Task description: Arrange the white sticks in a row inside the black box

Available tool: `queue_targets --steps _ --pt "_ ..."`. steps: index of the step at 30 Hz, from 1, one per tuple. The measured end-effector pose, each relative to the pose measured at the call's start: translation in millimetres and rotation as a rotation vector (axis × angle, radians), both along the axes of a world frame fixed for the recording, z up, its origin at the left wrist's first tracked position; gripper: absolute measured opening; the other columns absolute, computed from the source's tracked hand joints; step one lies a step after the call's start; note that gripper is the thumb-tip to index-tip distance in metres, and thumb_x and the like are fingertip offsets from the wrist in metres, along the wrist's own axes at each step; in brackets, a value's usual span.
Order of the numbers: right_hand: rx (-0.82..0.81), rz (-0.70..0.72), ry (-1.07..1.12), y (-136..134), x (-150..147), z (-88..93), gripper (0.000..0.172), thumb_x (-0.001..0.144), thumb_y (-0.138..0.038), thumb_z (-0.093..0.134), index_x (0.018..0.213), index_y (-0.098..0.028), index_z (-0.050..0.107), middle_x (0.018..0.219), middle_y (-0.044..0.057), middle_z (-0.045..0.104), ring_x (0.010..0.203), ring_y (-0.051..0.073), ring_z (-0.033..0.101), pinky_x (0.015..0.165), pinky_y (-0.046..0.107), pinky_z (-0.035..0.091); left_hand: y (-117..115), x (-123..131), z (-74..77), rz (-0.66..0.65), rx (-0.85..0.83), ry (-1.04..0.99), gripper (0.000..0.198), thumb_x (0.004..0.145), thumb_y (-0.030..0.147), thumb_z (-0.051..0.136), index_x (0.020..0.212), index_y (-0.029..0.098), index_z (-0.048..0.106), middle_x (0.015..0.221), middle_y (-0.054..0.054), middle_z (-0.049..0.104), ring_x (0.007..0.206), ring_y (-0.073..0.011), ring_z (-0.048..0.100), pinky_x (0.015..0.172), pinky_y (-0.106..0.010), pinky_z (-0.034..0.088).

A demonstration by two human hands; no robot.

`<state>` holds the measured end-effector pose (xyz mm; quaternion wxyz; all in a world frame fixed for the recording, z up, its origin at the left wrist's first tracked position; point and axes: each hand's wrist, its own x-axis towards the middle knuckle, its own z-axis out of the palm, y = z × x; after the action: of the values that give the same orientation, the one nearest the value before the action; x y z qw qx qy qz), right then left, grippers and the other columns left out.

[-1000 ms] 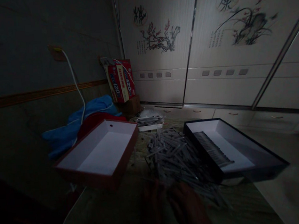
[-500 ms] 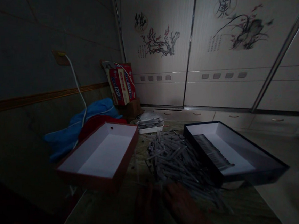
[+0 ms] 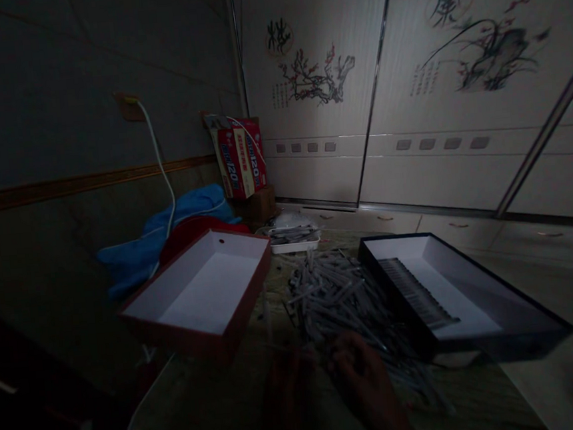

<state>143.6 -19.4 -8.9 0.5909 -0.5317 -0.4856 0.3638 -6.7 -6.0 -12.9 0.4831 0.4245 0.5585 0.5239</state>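
Note:
At the bottom centre of the head view, my right hand is at the near edge of a pile of slim, translucent pen-like sticks. Its fingers are curled together; whatever they may hold is lost in the dark. Close by on its left, my left hand is deep in shadow, and its fingers do not show clearly. A row of similar sticks with dark ends lies side by side along the left wall inside a dark box with a white interior.
A red-brown open box with a white inside stands at left. Behind the pile is a white tray holding more sticks. Blue cloth, a white cable and a printed red carton are by the wall. Sliding cabinet doors stand behind.
The view has shifted slightly, so the scene sits a little further right. My right hand has gone from lying low, knuckles up, to raised with its fingers curled. Both boxes stay put.

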Motion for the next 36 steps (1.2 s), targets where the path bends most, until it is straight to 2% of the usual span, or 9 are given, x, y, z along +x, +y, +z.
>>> queue_targets --steps 5,7,11,13,18,22,28,33,36 --pt "-0.046 0.051 0.015 -8 -3 -9.3 0.022 0.079 -0.039 0.058 0.089 -0.019 0.060 0.085 0.005 0.065 0.077 0.018 0.061 0.066 0.025 0.049 0 6 2.1 -0.023 -0.027 -0.128 0.027 0.061 0.039 0.070 0.080 0.021 0.072 0.092 -0.007 0.070 0.097 -0.0263 0.060 0.093 -0.036 0.044" --pt "-0.040 0.056 0.001 -10 -4 -8.8 0.023 0.078 -0.041 0.059 0.084 -0.019 0.061 0.080 0.004 0.065 0.074 0.018 0.061 0.064 0.023 0.049 0 7 2.5 -0.042 -0.050 -0.198 0.028 0.063 0.043 0.068 0.080 0.021 0.070 0.090 -0.006 0.070 0.094 -0.0253 0.061 0.089 -0.035 0.047" --pt "-0.056 -0.022 -0.071 -15 -4 -4.0 0.023 0.077 -0.042 0.060 0.082 -0.020 0.059 0.071 0.001 0.062 0.065 0.015 0.058 0.057 0.020 0.045 1 9 6.0 -0.094 -0.050 -0.257 0.024 0.068 0.041 0.064 0.081 0.021 0.069 0.089 -0.005 0.069 0.092 -0.0235 0.062 0.088 -0.035 0.047" --pt "-0.065 -0.014 -0.091 -16 -4 -3.1 0.022 0.078 -0.041 0.059 0.083 -0.020 0.059 0.071 0.001 0.061 0.065 0.015 0.057 0.057 0.019 0.045 1 10 8.7 -0.119 -0.019 -0.235 0.019 0.067 0.037 0.066 0.076 0.021 0.070 0.086 -0.005 0.069 0.088 -0.0222 0.062 0.087 -0.033 0.048" --pt "-0.040 0.017 -0.109 -14 -5 -5.4 0.018 0.077 -0.037 0.060 0.081 -0.019 0.058 0.068 0.000 0.060 0.062 0.014 0.058 0.055 0.019 0.045 -2 13 13.9 -0.137 -0.054 -0.403 0.019 0.069 0.037 0.065 0.077 0.020 0.067 0.081 -0.002 0.069 0.081 -0.0197 0.064 0.078 -0.032 0.051" --pt "-0.065 0.014 -0.142 -13 -4 -6.9 0.018 0.079 -0.036 0.058 0.083 -0.019 0.057 0.069 0.001 0.061 0.063 0.015 0.059 0.056 0.019 0.045 0 14 16.4 -0.085 -0.051 -0.266 0.017 0.067 0.033 0.066 0.074 0.017 0.066 0.077 -0.003 0.069 0.077 -0.0188 0.063 0.077 -0.031 0.049" --pt "-0.056 -0.002 -0.147 -12 -3 -7.9 0.020 0.078 -0.039 0.058 0.081 -0.019 0.058 0.066 0.000 0.060 0.059 0.014 0.057 0.052 0.019 0.044 1 14 14.3 -0.093 -0.063 -0.334 0.022 0.060 0.036 0.070 0.071 0.017 0.067 0.074 -0.004 0.069 0.076 -0.0214 0.064 0.074 -0.033 0.051" --pt "-0.045 0.006 -0.121 -11 -3 -12.3 0.021 0.078 -0.039 0.058 0.083 -0.019 0.058 0.071 0.001 0.062 0.065 0.015 0.058 0.057 0.020 0.045 -3 11 20.3 -0.131 -0.068 -0.252 0.027 0.068 0.043 0.064 0.076 0.018 0.066 0.078 -0.003 0.069 0.078 -0.0200 0.063 0.075 -0.031 0.050" --pt "-0.077 -0.007 -0.108 -12 -2 -12.9 0.022 0.077 -0.040 0.059 0.083 -0.019 0.059 0.071 0.002 0.062 0.065 0.016 0.057 0.058 0.022 0.045 -3 12 22.8 -0.134 -0.062 -0.209 0.028 0.066 0.043 0.066 0.076 0.017 0.067 0.079 -0.003 0.070 0.079 -0.0196 0.063 0.076 -0.029 0.049"
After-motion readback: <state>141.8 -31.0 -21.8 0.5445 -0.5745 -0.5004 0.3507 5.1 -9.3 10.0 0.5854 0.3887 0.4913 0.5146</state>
